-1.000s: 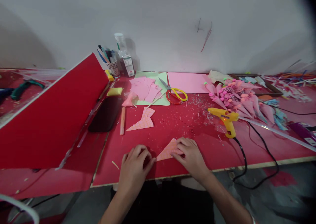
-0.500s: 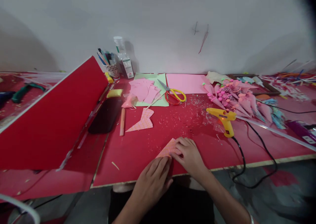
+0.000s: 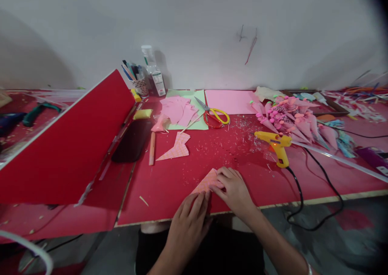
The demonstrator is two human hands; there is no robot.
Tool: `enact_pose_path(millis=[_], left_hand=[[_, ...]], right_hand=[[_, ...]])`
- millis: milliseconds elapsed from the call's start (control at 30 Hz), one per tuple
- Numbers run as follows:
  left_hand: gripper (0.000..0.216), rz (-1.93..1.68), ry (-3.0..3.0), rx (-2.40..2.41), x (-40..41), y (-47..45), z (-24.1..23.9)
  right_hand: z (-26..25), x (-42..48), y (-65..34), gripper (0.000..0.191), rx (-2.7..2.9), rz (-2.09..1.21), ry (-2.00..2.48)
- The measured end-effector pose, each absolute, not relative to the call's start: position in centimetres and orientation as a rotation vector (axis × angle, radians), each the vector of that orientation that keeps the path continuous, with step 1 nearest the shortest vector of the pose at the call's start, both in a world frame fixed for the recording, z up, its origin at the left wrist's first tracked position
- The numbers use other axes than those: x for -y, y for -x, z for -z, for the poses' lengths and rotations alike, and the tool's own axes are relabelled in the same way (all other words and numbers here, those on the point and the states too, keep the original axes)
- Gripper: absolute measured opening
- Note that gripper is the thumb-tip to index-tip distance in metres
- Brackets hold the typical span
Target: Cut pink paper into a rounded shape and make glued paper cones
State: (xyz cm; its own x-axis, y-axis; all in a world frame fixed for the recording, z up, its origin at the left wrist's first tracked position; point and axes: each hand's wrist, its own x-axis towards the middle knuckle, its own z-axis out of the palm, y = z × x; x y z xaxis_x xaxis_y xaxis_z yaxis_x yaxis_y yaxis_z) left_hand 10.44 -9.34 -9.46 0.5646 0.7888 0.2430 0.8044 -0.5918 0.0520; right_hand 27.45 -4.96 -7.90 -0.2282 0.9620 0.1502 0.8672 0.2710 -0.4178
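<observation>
A pink paper piece with a yellowish check pattern (image 3: 206, 181) lies folded or rolled near the table's front edge. My left hand (image 3: 190, 214) holds its near edge down under closely set fingers, the thumb apart and lower. My right hand (image 3: 232, 186) pinches the paper's right side between thumb and fingers; the part under the fingers is hidden. Beyond them lies another cut piece of checked pink paper (image 3: 177, 149), with a wooden stick (image 3: 152, 149) to its left. A yellow glue gun (image 3: 275, 143) with a lit orange light rests to the right.
Scissors (image 3: 214, 115) and pink paper cutouts (image 3: 177, 109) lie on a green sheet (image 3: 200, 124). Several pink cones (image 3: 292, 119) are heaped at the right. A tilted red board (image 3: 69, 145) and a dark phone-like slab (image 3: 130, 143) stand left. The glue gun's cord (image 3: 300, 198) hangs over the edge.
The view has shifted slightly, so the table things sit a little further right. Both hands stay on the checked paper with almost the same grip.
</observation>
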Motion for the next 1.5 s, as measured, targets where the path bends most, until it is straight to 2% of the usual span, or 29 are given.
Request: enact_pose_path(millis=[200,333,533,733,933,1167,1333,1433,1500], left_hand=[[0.040,0.400,2.648,1.394,9.7,-10.8,9.8],[0.044,0.339,2.632,1.382,9.8,-11.0,9.6],[0.051,0.208,2.693,1.421,9.7,-10.9,9.4],[0.061,0.213,2.706,1.458,9.3,-11.1,8.8],[0.053,0.276,2.741,1.481,9.2,-10.3,7.8],[0.041,0.294,2.587,1.471,9.4,-7.0,6.9],[0.038,0.293,2.567,1.370,9.3,-6.2,6.4],[0.038,0.268,2.586,1.370,9.3,-6.2,6.5],[0.039,0.257,2.609,1.405,9.3,-6.0,6.6]], right_hand=[[7.5,5.6,-27.7,0.022,2.113,-0.317,1.718],[7.5,6.3,-28.3,0.011,2.015,-0.267,1.819],[7.9,6.7,-29.4,0.008,2.004,-0.246,1.765],[8.6,7.4,-28.7,0.032,2.219,-0.022,1.643],[8.0,7.7,-28.7,0.041,2.303,-0.204,1.556],[7.2,7.6,-28.5,0.041,2.244,-0.300,1.593],[6.1,7.1,-28.3,0.034,2.235,-0.389,1.576],[5.7,6.5,-28.1,0.042,2.286,-0.358,1.501],[5.6,6.1,-27.8,0.039,2.351,-0.374,1.444]])
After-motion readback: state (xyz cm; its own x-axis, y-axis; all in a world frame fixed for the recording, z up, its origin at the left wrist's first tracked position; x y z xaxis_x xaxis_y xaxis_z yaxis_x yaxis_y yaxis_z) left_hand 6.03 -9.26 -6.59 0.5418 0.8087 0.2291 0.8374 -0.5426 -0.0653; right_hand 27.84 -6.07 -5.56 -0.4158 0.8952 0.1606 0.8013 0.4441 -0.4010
